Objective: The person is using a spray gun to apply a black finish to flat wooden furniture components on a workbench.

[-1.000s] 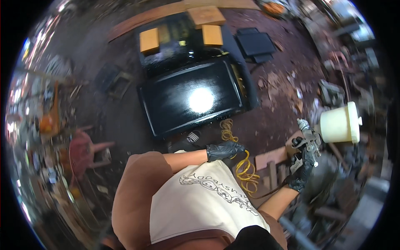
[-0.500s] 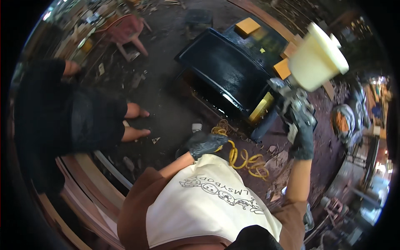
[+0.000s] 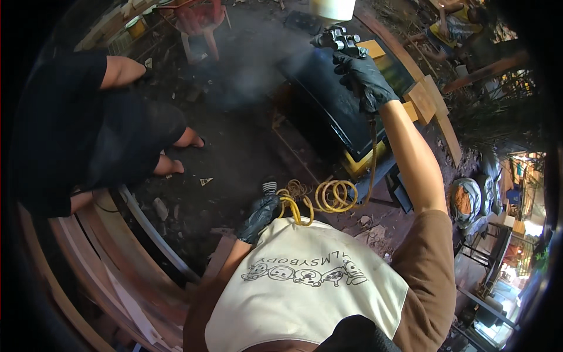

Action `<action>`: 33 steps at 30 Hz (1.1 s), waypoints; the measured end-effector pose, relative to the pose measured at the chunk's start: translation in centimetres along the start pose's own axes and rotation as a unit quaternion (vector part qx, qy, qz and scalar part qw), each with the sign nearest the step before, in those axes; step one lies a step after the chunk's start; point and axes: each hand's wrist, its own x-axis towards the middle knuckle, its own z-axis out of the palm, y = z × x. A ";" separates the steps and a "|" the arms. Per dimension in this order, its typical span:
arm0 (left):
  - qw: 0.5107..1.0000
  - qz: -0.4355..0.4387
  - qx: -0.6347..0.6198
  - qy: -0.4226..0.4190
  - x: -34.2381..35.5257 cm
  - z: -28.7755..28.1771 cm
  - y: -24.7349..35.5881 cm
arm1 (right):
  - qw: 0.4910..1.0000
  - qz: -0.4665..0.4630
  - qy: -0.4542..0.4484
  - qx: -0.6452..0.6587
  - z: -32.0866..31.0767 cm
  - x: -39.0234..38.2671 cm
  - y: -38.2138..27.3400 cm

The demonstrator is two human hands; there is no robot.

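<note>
My right hand (image 3: 366,82), in a black glove, is closed round the handle of a metal spray gun (image 3: 345,41). A whitish paint cup (image 3: 332,8) sits on top of the gun, cut off by the upper edge. Below and beside the gun lies a glossy black panel (image 3: 334,108), and pale mist (image 3: 252,64) hangs to its left. From the gun's handle a yellow coiled air hose (image 3: 335,196) runs down toward my body. My left hand (image 3: 260,218), also black-gloved, grips the hose's near coils at my waist.
Wooden blocks (image 3: 420,100) stand along the panel's right side. A person in dark clothes (image 3: 99,135) is at the left, above long boards (image 3: 117,264). A red plastic chair (image 3: 199,26) stands at the far left. Filled sacks (image 3: 469,199) lie at the right.
My right hand has carried the spray gun up and leftward, across the panel's far part. Mist has thickened left of the panel. My left hand has shifted slightly left, and the hose is stretched farther.
</note>
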 end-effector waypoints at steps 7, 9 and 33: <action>0.991 0.027 0.128 0.005 -2.6 -1.7 2.5 | 0.997 0.020 0.072 -0.019 -0.9 6.5 0.7; 0.961 0.062 0.269 -0.033 -2.6 -1.7 1.7 | 0.997 -0.026 0.068 0.000 -3.7 9.9 2.2; 0.994 0.011 -0.110 -0.017 0.1 -3.7 -7.0 | 0.991 0.064 0.118 -0.025 -7.6 -1.4 3.3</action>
